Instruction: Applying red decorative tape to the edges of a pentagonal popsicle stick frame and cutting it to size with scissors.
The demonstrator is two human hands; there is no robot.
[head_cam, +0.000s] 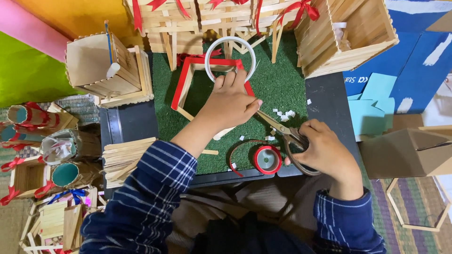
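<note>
left hand lies over the middle of the green turf mat, fingers curled shut around the near rim of a white tape roll; the roll's ring stands clear beyond the knuckles, toward the mat's far edge. right hand is at the mat's near right corner, fingers closed through the handles of a pair of scissors. the blades point left and meet the left hand's fingertips; whether tape sits between the blades cannot be told.

under the left hand lies a stick frame with red ribbon edging, flat on the mat, left of centre. a red ribbon spool sits at the mat's near edge, just beside the right hand, a loose red strand curling left of it. small white scraps are scattered on the mat near the scissor blades.

an open-topped craft-stick box stands off the mat's far left corner. a larger craft-stick box stands at the far right corner. a stack of loose craft sticks lies off the mat's near left side. both forearms wear dark blue checked sleeves.
</note>
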